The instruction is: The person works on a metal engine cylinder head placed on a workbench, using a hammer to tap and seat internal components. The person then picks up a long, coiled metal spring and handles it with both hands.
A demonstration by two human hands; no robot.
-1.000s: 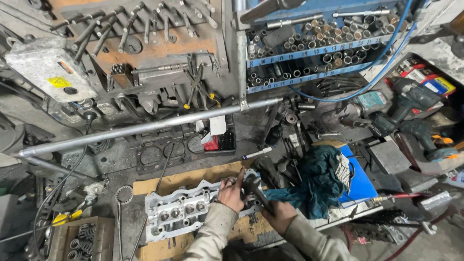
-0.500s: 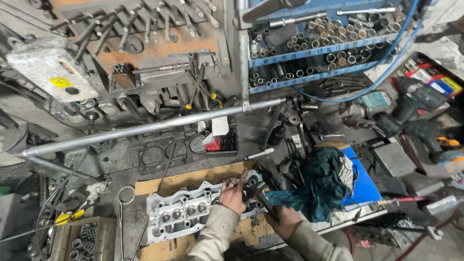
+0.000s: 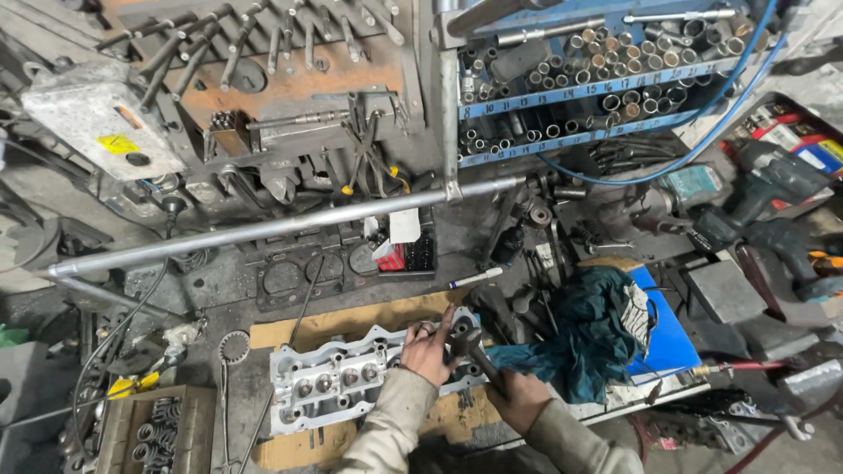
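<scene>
A silver aluminium cylinder head (image 3: 338, 382) lies on a sheet of brown cardboard (image 3: 351, 320) on a dirty workbench. My left hand (image 3: 428, 349) rests on the head's right end, fingers spread over it and touching the top of a dark metal tool (image 3: 474, 353). My right hand (image 3: 516, 399) grips the lower handle of that dark tool, which slants up and left to the head. Both sleeves are grey-beige. Whatever sits under the tool's tip is hidden by my fingers.
A crumpled teal rag (image 3: 590, 329) lies on a blue board (image 3: 669, 338) right of my hands. A long steel bar (image 3: 263, 230) crosses the bench. Behind stand a blue socket rack (image 3: 580, 79), a tool panel (image 3: 263, 61) and power tools (image 3: 764, 197). A box of springs (image 3: 154, 430) sits lower left.
The view has shifted slightly. My hands stay at the head's right end; the left fingers have spread a little over the tool's top.
</scene>
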